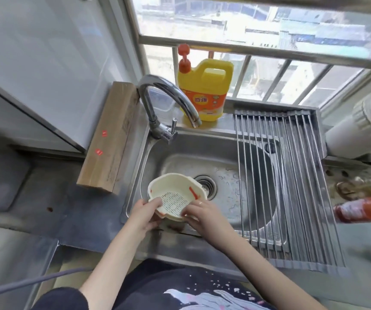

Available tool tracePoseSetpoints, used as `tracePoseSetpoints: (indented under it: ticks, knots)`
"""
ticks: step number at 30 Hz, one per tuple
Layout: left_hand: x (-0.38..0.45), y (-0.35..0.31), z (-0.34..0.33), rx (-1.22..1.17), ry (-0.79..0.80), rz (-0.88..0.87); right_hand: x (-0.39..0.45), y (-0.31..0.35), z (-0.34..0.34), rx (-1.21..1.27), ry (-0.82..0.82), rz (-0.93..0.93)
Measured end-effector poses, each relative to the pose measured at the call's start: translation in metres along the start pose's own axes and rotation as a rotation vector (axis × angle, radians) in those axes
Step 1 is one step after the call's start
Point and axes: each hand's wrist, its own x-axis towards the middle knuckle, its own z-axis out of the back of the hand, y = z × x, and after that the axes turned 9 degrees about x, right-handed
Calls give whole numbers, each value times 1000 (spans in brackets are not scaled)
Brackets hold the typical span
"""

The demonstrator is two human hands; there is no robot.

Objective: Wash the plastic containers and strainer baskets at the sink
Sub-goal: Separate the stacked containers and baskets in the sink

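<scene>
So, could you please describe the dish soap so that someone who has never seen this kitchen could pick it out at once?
Start at the steel sink below the window and follow the curved faucet back to the sill. The dish soap jug stands there, just behind the spout. It is the only bright yellow jug, with an orange label and a red pump top.

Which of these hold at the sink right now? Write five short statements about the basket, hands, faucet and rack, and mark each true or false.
1. Both hands, left hand and right hand, hold the cream strainer basket. True.
2. Water runs from the faucet. False: no stream shows at the spout.
3. The basket is over the sink basin, near its front edge. True.
4. The roll-up drying rack holds washed containers. False: nothing lies on it.
5. The yellow detergent bottle lies in the basin. False: it stands upright on the window ledge behind the faucet.
</scene>
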Motion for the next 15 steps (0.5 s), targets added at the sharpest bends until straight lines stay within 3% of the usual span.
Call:
tracePoseSetpoints:
  ticks: [11, 15]
  knots:
    - [5, 5, 19, -256, 186, -38, 33, -4, -12, 178, -100, -172]
    - [2, 16, 2, 143, 74, -109, 44, -6, -6, 206, -140, -217]
